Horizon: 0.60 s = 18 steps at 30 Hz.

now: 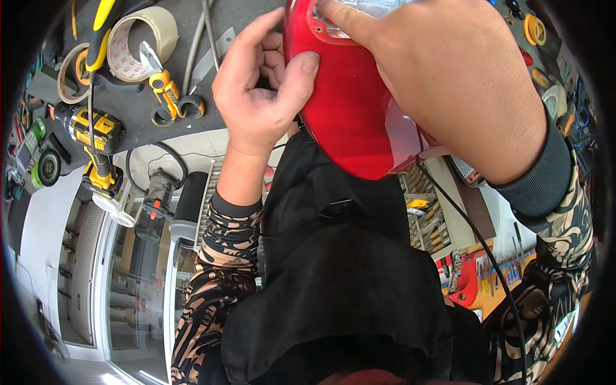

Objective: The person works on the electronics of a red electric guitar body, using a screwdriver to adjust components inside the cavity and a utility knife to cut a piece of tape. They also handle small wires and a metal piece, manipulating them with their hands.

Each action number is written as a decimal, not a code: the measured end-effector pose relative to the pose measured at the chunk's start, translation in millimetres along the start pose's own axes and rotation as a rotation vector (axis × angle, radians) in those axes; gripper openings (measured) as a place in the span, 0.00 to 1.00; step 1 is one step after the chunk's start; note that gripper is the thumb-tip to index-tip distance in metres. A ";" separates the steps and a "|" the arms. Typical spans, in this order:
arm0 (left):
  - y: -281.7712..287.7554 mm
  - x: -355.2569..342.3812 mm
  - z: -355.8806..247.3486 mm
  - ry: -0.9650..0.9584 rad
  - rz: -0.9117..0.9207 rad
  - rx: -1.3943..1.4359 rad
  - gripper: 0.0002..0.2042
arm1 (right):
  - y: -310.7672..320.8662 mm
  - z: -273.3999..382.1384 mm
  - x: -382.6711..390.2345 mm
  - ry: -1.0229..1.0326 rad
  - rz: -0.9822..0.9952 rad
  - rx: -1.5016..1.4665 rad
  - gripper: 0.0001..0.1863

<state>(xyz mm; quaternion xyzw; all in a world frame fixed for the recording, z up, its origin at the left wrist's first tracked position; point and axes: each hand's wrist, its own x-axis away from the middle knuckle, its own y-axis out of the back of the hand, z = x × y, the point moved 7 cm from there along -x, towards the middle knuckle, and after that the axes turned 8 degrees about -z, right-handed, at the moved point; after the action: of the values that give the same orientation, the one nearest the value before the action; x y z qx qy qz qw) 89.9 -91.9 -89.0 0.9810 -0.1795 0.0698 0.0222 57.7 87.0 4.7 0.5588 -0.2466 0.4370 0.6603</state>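
A glossy red body (350, 106) with a rounded edge, like that of an electric guitar, leans over my lap at the bench edge. Near its top is a recess lined with silver foil (378, 8), with a small screw hole at its corner. My left hand (263, 83) grips the body's left edge, thumb on the red face and fingers curled at the side. Over the right part reaches my right hand (443, 70), its index finger stretched out and pressing on the foil. Its other fingers are hidden. The body's upper end lies outside the picture.
On the grey bench to the left lie a tape roll (144, 42), yellow-handled scissors (165, 93), a cordless drill (96, 138) and a steel ruler (212, 64). A black cable (475, 231) runs down the right, past an open drawer of tools (430, 221). A black apron (340, 269) covers my lap.
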 end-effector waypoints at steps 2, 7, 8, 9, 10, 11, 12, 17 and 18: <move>1.9 4.1 -0.9 0.013 -0.019 0.009 0.24 | 4.7 4.8 7.1 0.033 0.078 0.062 0.35; 3.3 1.7 1.3 -0.010 -0.017 -0.034 0.24 | -13.0 18.8 43.0 0.172 -0.354 0.321 0.33; 4.3 2.3 0.6 -0.013 -0.018 -0.055 0.24 | -14.2 18.0 42.0 0.189 -0.335 0.314 0.33; 4.9 2.4 -0.4 -0.017 -0.019 -0.075 0.24 | -14.5 16.7 41.2 0.200 -0.324 0.304 0.33; 4.7 3.0 -1.3 -0.021 -0.018 -0.094 0.24 | -15.4 15.7 40.0 0.210 -0.312 0.300 0.33; 3.1 2.6 -0.7 -0.027 -0.027 -0.065 0.24 | -15.4 16.0 40.9 0.225 -0.310 0.300 0.33; 2.2 2.2 -0.9 -0.030 -0.026 -0.065 0.24 | -16.1 15.1 41.4 0.231 -0.305 0.296 0.33; 3.8 3.4 2.4 -0.010 -0.019 -0.014 0.24 | -19.3 13.5 40.0 0.257 -0.281 0.279 0.33; 3.4 2.9 2.4 -0.013 -0.015 -0.008 0.24 | -19.5 13.3 40.3 0.260 -0.276 0.275 0.33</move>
<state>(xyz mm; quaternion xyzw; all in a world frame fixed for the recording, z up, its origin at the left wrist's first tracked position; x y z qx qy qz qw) 91.7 -96.2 -90.9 0.9827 -0.1724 0.0624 0.0256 96.5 86.6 30.7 0.6109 -0.0188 0.4405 0.6576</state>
